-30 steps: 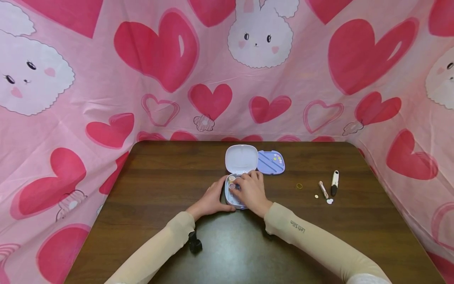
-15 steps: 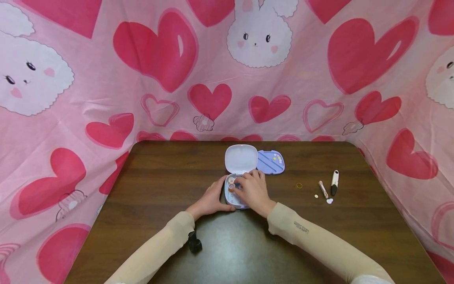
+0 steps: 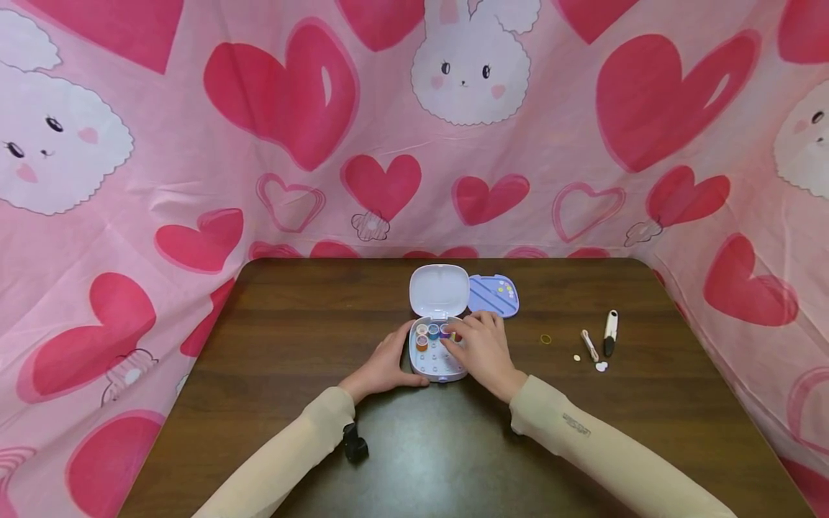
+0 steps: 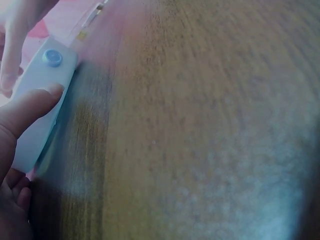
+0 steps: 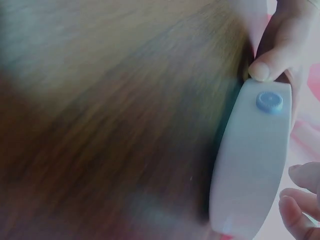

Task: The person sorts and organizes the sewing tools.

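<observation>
Small pale box (image 5: 250, 155) on a brown wood surface (image 3: 324, 316), lid (image 3: 439, 289) hinged back. Inside: upright thread spools, incl. orange (image 3: 422, 344), blue (image 3: 433, 332) and purple (image 3: 445, 332), near the back; bare pegs show toward the front. L hand (image 3: 381, 363) grips the box's L side, thumb across the front wall. R hand (image 3: 484, 352) reaches over the R half, fingertips at the purple spool; can't tell if it's pinched.

Box looks like stiff, light plastic, prob. slick, so best steadied by its side walls; hinge is prob. the weak spot. Spools look small, light & hard; pinch by the rims, lift straight up.

Room to slide: L of the box, also in front btwn the forearms. Tighter behind, w/ lid near the surface's far edge; lilac tray (image 3: 482, 296) sits just R of lid.
</observation>
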`<move>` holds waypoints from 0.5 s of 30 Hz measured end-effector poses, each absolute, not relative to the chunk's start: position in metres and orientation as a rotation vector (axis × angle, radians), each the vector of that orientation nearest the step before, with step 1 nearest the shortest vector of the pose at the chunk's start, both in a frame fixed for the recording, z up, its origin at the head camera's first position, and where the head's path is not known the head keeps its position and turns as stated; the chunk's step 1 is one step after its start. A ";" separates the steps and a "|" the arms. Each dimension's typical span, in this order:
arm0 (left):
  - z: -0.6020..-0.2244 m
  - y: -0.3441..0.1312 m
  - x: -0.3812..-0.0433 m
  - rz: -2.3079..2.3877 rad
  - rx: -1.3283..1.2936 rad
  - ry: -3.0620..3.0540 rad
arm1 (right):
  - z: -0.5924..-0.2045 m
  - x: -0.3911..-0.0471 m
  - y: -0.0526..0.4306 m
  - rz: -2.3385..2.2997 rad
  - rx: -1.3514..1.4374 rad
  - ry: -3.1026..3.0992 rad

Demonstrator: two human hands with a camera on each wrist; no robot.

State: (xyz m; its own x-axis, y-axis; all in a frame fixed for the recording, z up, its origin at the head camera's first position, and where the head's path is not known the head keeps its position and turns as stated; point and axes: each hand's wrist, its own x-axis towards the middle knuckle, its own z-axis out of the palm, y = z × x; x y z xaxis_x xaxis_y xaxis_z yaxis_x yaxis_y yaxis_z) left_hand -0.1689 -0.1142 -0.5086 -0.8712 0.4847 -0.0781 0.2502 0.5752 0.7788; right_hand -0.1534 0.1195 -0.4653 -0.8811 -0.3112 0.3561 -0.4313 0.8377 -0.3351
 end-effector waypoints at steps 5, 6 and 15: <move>-0.508 -0.113 -0.169 1.174 0.586 2.520 | -0.464 -0.151 0.134 0.668 0.512 -2.746; -0.508 -0.113 -0.169 1.174 0.585 2.517 | -0.464 -0.151 0.137 0.677 0.499 -2.745; -0.506 -0.114 -0.169 1.183 0.567 2.478 | -0.471 -0.152 0.163 0.711 0.431 -2.721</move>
State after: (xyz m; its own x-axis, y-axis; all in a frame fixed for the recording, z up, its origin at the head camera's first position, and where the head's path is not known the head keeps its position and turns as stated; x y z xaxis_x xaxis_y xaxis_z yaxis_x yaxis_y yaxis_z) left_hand -0.1685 -0.1136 -0.5057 -0.8639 0.4873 -0.1275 0.2073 0.5747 0.7917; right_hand -0.1519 0.1627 -0.4710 -0.9116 -0.2103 0.3533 -0.3561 0.8331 -0.4231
